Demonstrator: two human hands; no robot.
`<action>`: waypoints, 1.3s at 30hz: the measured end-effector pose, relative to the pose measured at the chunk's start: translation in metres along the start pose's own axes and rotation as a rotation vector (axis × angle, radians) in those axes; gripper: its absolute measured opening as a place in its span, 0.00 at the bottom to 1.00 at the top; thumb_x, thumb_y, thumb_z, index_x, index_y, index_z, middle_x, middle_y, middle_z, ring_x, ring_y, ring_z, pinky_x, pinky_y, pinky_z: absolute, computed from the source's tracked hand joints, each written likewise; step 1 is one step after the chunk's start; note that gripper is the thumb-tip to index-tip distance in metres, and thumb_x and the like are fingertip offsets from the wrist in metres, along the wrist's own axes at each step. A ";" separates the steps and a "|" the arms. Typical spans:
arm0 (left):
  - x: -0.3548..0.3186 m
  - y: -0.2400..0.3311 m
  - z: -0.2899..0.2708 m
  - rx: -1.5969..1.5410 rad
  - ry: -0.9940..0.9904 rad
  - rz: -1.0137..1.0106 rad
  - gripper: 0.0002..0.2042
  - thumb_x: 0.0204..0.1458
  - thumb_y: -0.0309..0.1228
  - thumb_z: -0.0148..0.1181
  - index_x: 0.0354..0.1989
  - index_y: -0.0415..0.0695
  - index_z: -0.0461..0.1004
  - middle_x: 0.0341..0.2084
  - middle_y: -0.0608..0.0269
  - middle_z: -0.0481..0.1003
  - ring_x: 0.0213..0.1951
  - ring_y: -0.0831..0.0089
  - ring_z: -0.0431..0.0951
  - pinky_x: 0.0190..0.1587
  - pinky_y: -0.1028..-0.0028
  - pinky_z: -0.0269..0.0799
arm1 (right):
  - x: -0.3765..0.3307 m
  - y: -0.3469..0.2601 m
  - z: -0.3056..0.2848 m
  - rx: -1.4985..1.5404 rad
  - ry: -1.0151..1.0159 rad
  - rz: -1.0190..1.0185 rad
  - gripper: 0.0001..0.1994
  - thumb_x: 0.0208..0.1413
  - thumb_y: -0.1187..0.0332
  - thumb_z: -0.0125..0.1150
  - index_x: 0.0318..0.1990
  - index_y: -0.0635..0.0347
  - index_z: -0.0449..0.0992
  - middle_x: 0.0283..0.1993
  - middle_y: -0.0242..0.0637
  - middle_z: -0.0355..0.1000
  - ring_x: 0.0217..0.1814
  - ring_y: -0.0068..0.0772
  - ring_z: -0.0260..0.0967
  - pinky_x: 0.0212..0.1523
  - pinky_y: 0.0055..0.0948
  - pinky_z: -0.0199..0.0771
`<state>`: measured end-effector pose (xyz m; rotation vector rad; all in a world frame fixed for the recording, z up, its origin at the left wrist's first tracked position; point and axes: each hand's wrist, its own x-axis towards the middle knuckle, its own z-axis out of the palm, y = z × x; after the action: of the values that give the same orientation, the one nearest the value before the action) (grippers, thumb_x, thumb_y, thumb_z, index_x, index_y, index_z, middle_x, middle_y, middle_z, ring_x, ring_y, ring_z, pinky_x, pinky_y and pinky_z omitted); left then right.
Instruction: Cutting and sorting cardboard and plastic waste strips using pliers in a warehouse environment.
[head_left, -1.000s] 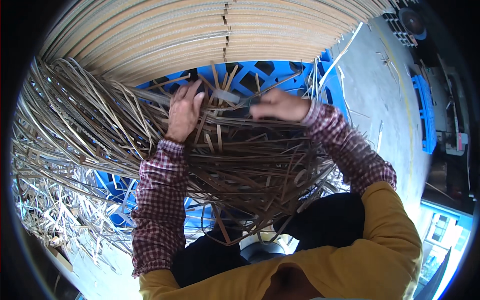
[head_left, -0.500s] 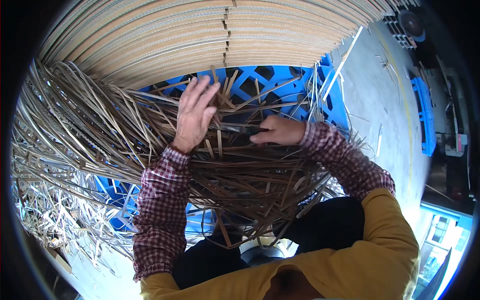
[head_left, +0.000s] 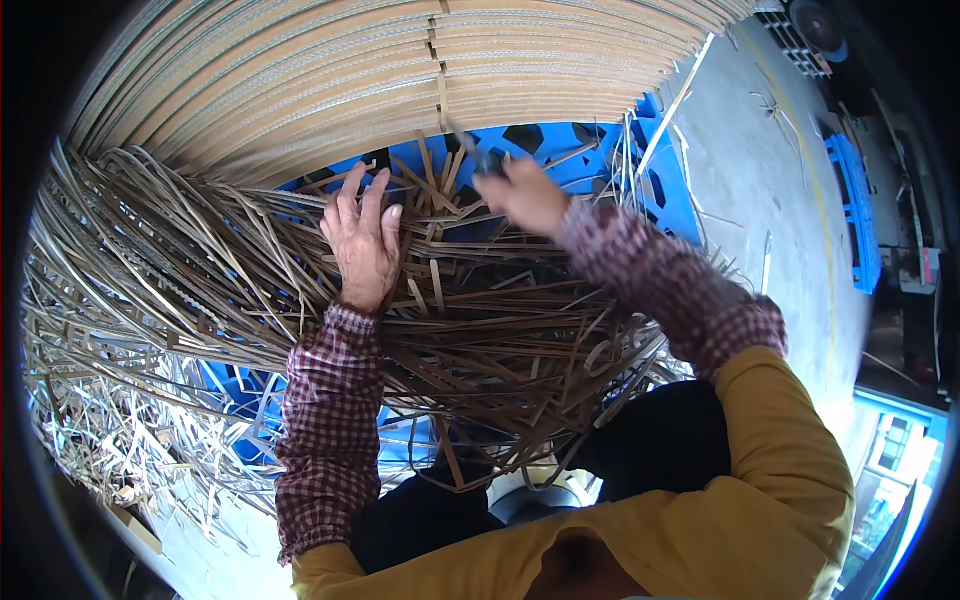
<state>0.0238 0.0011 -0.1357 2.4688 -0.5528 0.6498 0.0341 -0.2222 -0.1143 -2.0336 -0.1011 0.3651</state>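
Observation:
My right hand (head_left: 532, 198) grips a dark-handled tool (head_left: 487, 163) with a narrow grey metal end. The tool is smeared by motion, so I cannot make out its exact kind. It points up and left, close to the front of a large stack of corrugated cardboard sheets (head_left: 330, 120). My left hand (head_left: 362, 252) has its fingers stretched out and apart, over thin brown cardboard strips (head_left: 250, 235) just in front of the stack. More loose strips (head_left: 490, 350) lie tangled below both hands, in front of my knees.
A blue plastic pallet (head_left: 680, 195) lies under the stack and strips. Pale scraps (head_left: 130, 430) cover the floor at the left. At the far right stands another blue pallet (head_left: 852, 210) on the grey floor (head_left: 745, 190), beside dark equipment.
My right hand has lifted the tool up and away from the strips toward the stack. My left hand has shifted slightly left, fingers still spread.

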 end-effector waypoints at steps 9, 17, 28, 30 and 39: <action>-0.009 -0.027 0.019 -0.242 -0.233 -0.006 0.12 0.51 0.35 0.48 0.35 0.38 0.71 0.34 0.51 0.72 0.39 0.55 0.68 0.44 0.65 0.61 | -0.031 -0.013 -0.032 -0.146 -0.386 -0.070 0.17 0.52 0.54 0.51 0.28 0.60 0.76 0.23 0.32 0.72 0.21 0.18 0.64 0.20 0.19 0.63; -0.010 -0.020 0.028 -0.151 -0.316 0.031 0.12 0.50 0.34 0.50 0.39 0.41 0.71 0.39 0.54 0.70 0.43 0.57 0.66 0.47 0.65 0.59 | 0.043 -0.013 -0.031 0.168 0.092 0.204 0.19 0.51 0.55 0.50 0.28 0.65 0.74 0.29 0.39 0.71 0.22 0.23 0.64 0.20 0.21 0.66; 0.006 -0.031 0.027 -0.384 -0.328 -0.080 0.15 0.52 0.35 0.45 0.44 0.41 0.67 0.38 0.49 0.70 0.42 0.54 0.69 0.45 0.63 0.63 | -0.031 -0.016 -0.024 0.059 -0.377 -0.044 0.19 0.48 0.50 0.53 0.24 0.58 0.77 0.23 0.34 0.72 0.23 0.22 0.66 0.23 0.25 0.66; -0.005 -0.034 0.031 -0.216 -0.320 0.012 0.15 0.52 0.36 0.46 0.44 0.41 0.67 0.38 0.49 0.70 0.41 0.54 0.69 0.44 0.62 0.62 | -0.007 -0.020 -0.037 0.087 -0.121 0.087 0.21 0.48 0.51 0.53 0.29 0.63 0.76 0.28 0.36 0.73 0.26 0.24 0.67 0.26 0.25 0.70; -0.011 -0.023 0.031 -0.077 -0.336 0.002 0.15 0.51 0.37 0.48 0.43 0.42 0.69 0.38 0.52 0.70 0.44 0.57 0.67 0.48 0.65 0.58 | 0.034 -0.026 -0.032 0.387 0.037 0.199 0.23 0.51 0.51 0.50 0.32 0.69 0.74 0.33 0.42 0.71 0.34 0.28 0.68 0.31 0.27 0.73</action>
<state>0.0371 0.0041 -0.1740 2.5175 -0.6911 0.2068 0.0782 -0.2295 -0.0847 -1.6690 0.1837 0.4341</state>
